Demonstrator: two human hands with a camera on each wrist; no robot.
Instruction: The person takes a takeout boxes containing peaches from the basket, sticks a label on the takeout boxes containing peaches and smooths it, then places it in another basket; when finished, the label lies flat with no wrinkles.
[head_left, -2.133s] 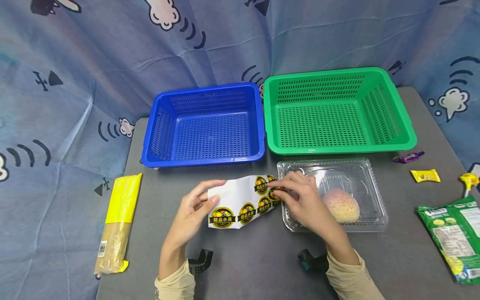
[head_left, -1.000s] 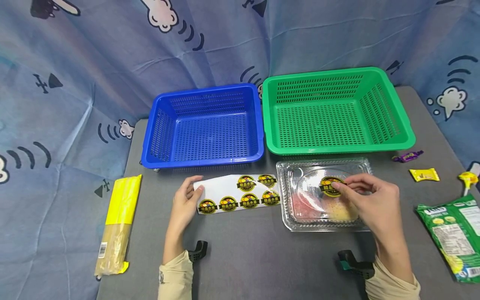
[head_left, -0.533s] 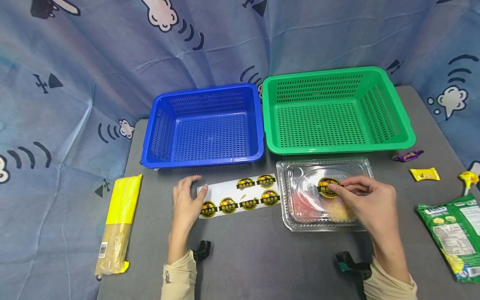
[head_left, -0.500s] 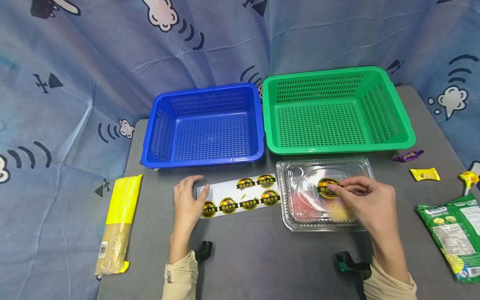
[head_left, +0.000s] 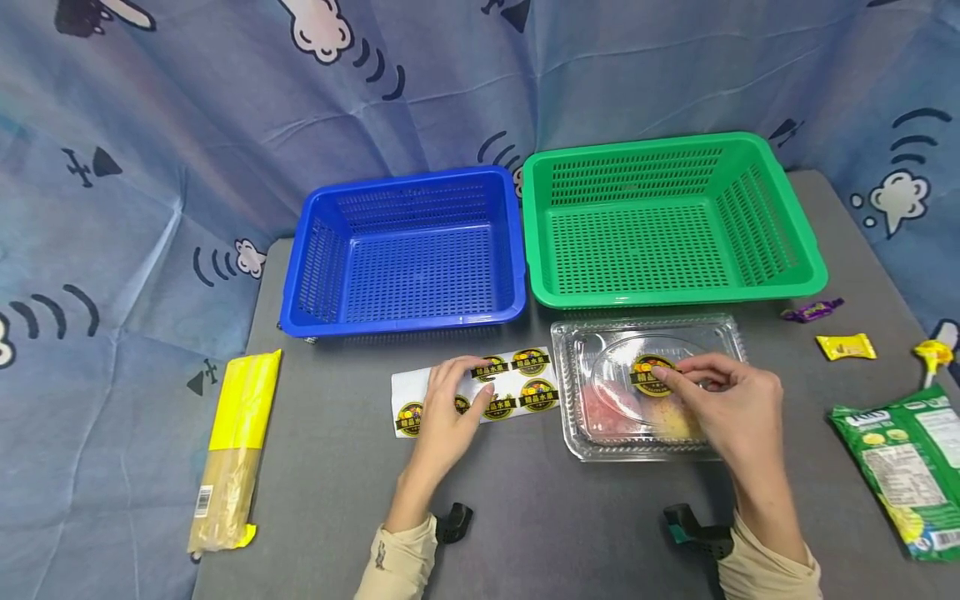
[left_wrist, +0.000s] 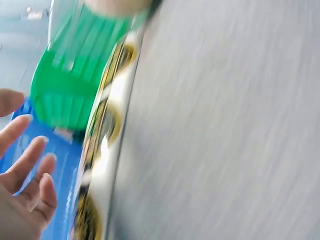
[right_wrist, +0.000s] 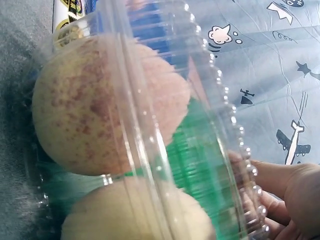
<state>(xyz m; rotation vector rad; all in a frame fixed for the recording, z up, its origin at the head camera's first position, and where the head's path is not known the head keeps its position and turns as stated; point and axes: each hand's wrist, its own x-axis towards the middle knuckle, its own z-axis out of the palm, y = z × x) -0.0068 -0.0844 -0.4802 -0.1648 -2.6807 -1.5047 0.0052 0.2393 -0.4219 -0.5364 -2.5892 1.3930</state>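
Note:
A clear plastic clamshell box (head_left: 576,433) with peaches (right_wrist: 95,110) inside lies closed on the grey table. Over its lid, my right hand (head_left: 738,412) pinches a round black-and-yellow fruit sticker (head_left: 648,375) between thumb and forefinger. The sticker overlaps the lid's oval in the head view. To the left of the box lies a white sticker sheet (head_left: 407,387) with several of the same round stickers. My left hand (head_left: 442,421) is over the middle of this sheet, fingers loosely bent and holding nothing. In the left wrist view its fingers (left_wrist: 22,170) are spread apart.
A blue basket (head_left: 405,323) and a green basket (head_left: 678,296) stand along the back. At the right lie a purple candy (head_left: 813,311), a yellow candy (head_left: 846,347), a lollipop (head_left: 933,354) and a green snack bag (head_left: 903,475). A yellow-topped noodle-like packet (head_left: 236,450) lies far left.
My right hand has peeled a sticker off the sheet and carried it right, over the box lid. The left hand has let go of the sheet, now flat, and moved right across it.

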